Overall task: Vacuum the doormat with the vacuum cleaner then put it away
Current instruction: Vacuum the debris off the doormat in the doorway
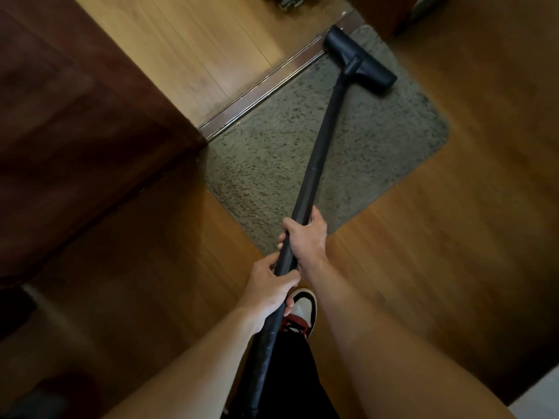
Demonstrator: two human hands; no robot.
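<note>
Down by the doorway, a speckled grey-brown doormat [378, 137] lies on the wooden floor [453, 237], with one long edge pushed up against the threshold strip [266, 83]. The vacuum cleaner's black floor head [360, 60] sits flat on the far end of the mat, and one tip is touching or just beside the threshold (from where I stand I cannot tell which). Its black wand [319, 155] slants back across the mat toward the person holding it. Both hands are clamped on that wand, one just behind the other. The right hand [305, 237] is farther along, with its fingers wrapped round the tube above the mat's near corner. The left hand [272, 288] grips the wand closer to the body. Beneath the hands a white, black and red shoe [302, 309] stands on the bare boards just short of the mat, with a dark trouser leg [296, 373] behind it. A dark wooden panel [90, 116] stands along the left side, and lighter boards [196, 40] run beyond the threshold.
</note>
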